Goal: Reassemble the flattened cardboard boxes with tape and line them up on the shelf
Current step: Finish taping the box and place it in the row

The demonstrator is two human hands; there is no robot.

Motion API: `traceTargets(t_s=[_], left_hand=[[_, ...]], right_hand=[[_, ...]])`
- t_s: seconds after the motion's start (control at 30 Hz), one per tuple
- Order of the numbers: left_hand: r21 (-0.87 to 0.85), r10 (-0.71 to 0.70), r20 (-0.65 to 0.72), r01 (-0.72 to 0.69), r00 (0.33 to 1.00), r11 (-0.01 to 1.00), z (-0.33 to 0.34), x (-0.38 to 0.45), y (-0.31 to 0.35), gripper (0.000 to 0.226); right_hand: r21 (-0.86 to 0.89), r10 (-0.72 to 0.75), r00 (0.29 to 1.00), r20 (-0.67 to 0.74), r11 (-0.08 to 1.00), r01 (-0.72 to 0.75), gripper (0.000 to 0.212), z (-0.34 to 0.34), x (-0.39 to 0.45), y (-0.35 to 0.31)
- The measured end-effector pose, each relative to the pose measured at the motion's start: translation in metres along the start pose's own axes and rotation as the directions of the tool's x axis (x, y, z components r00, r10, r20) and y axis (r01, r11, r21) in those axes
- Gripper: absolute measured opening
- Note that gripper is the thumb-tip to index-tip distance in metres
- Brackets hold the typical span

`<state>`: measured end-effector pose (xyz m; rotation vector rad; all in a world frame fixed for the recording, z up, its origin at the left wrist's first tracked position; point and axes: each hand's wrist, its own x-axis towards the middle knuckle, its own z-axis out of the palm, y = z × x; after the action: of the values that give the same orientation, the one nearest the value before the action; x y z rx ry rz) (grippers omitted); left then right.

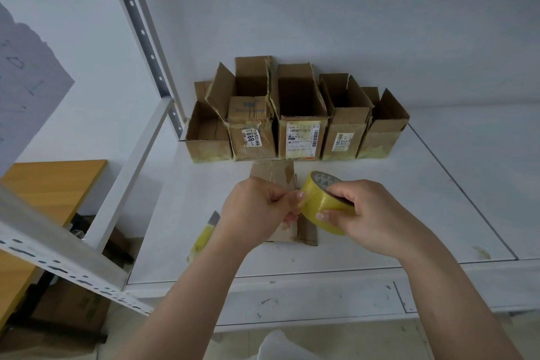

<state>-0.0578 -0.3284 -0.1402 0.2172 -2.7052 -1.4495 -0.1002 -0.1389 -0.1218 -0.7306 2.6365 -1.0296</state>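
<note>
My right hand (pixel 371 213) grips a yellow roll of tape (pixel 324 202) above the white shelf (pixel 394 199). My left hand (pixel 257 207) pinches the roll's loose end at its left side. Under both hands lies a flattened cardboard box (pixel 274 175), mostly hidden by them. Several assembled open-topped boxes stand in a row along the back wall, among them one with a barcode label (pixel 302 137) in the middle.
A yellow utility knife (pixel 204 235) lies on the shelf left of my left hand. White perforated shelf uprights (pixel 137 23) rise at the left. An orange-brown tabletop (pixel 52 187) sits beyond the shelf's left side, with cardboard below it.
</note>
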Motion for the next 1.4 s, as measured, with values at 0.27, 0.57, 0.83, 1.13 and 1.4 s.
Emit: traceTargets(t_s=[0.27, 0.57, 0.83, 1.13, 1.4], left_hand=[[0.066, 0.139, -0.313, -0.125, 0.940, 0.990, 0.010, -0.011, 0.005, 0.033], [-0.222, 0.033, -0.439, -0.144, 0.898, 0.964, 0.003, -0.007, 0.006, 0.025], [-0.146, 0.096, -0.390, -0.165, 0.916, 0.975, -0.015, -0.005, -0.012, 0.028], [0.058, 0.061, -0.389, -0.042, 0.919, 0.997, -0.041, -0.004, -0.049, 0.035], [0.111, -0.051, -0.388, 0.102, 0.920, 0.989, -0.042, -0.009, -0.092, 0.038]], right_hand=[[0.026, 0.089, 0.995, 0.043, 0.996, -0.090, 0.018, -0.008, 0.005, -0.012], [0.136, 0.115, 0.989, 0.095, 0.983, -0.127, 0.029, -0.012, 0.010, -0.013], [0.228, 0.131, 0.987, 0.095, 0.962, -0.150, 0.071, -0.019, 0.012, 0.010], [0.237, 0.178, 0.984, -0.023, 0.957, -0.168, 0.079, -0.007, 0.023, 0.028], [-0.159, 0.215, 0.964, -0.156, 0.958, -0.239, 0.067, 0.027, 0.039, 0.029]])
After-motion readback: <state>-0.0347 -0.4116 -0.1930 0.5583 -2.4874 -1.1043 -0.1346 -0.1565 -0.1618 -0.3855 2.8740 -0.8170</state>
